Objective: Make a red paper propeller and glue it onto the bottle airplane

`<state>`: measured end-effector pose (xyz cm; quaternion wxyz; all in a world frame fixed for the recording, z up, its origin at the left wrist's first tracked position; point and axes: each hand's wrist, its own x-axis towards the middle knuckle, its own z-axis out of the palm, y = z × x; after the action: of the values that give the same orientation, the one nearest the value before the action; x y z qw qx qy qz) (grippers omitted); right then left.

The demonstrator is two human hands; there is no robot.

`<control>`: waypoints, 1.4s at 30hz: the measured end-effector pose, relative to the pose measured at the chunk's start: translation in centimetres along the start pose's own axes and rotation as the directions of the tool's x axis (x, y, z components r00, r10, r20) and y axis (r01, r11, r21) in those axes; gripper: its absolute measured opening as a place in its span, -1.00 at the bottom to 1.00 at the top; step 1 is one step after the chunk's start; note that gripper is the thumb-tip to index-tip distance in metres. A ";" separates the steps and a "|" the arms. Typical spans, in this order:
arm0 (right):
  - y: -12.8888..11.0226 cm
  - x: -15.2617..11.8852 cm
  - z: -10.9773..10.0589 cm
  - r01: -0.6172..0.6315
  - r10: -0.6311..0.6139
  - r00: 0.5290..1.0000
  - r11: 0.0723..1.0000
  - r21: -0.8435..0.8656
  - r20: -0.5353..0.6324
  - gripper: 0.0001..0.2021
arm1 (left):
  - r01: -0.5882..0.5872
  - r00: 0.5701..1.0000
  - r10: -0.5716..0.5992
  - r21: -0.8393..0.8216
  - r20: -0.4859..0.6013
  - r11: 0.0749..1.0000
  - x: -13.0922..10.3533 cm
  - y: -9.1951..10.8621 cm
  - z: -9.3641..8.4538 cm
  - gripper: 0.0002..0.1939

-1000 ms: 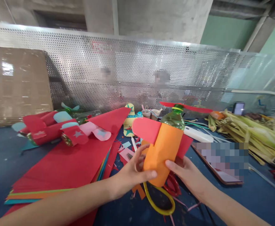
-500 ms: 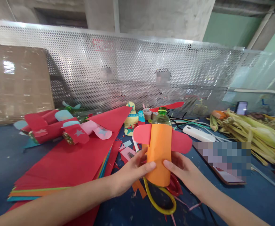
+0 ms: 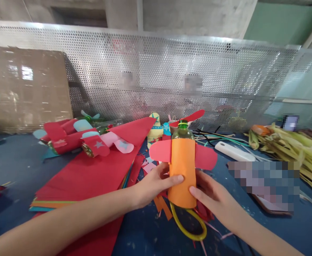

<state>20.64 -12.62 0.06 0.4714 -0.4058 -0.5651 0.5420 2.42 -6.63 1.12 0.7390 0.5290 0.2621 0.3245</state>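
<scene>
A toy plane made from a green plastic bottle (image 3: 183,134) stands upright between my hands, its body wrapped in orange paper (image 3: 183,160). Red paper wings (image 3: 161,151) stick out on both sides, and a red propeller (image 3: 195,115) slants up by the bottle's neck. My left hand (image 3: 154,185) grips the lower left side, thumb across the front. On the lower right, my right hand (image 3: 211,193) closes round it, thumb at the edge; the other fingers are partly hidden behind. A yellow loop (image 3: 190,237) and a red glossy item (image 3: 207,212) lie below the bottle.
Stacked coloured paper (image 3: 78,177) lies left, with finished-looking red bottle planes (image 3: 70,142) behind it. Paper scraps (image 3: 149,165) are strewn near my left hand. At right are a white glue gun-like tool (image 3: 234,151), a phone (image 3: 273,206) and corn husks (image 3: 305,149). A perforated metal screen (image 3: 97,71) stands behind.
My view has turned a little left, so the table's things sit farther right. The propeller slants more steeply. Both hands keep hold of the bottle plane.
</scene>
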 end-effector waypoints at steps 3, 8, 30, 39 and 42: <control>0.5 -0.1 -0.2 -0.025 0.021 0.997 0.998 -0.061 -0.071 -0.42 | -0.034 0.997 0.036 0.030 -0.072 0.999 0.5 0.1 -0.4 -0.51; 1.4 -0.5 -0.1 -0.048 0.037 0.997 0.983 -0.175 -0.066 -0.32 | -0.019 0.980 0.031 0.062 -0.198 0.998 1.0 0.2 -0.9 -0.50; 1.7 -1.5 0.3 0.064 0.001 0.995 0.750 -0.658 0.099 -0.66 | 0.166 0.934 -0.150 0.023 -0.323 0.986 3.3 1.6 -4.7 -0.43; 1.9 -1.5 0.4 0.122 -0.039 0.990 0.737 -0.665 0.138 -0.69 | 0.125 0.933 -0.044 0.209 -0.357 0.970 3.4 1.9 -4.9 -0.46; 1.9 -1.4 0.4 0.133 -0.047 0.988 0.735 -0.665 0.146 -0.69 | 0.117 0.916 0.008 0.288 -0.401 0.950 3.5 2.1 -5.2 -0.46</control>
<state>20.47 -13.95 -1.91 0.2844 -0.4877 -0.7685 0.3012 0.47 -0.28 1.33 0.5883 0.5524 0.4686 0.3595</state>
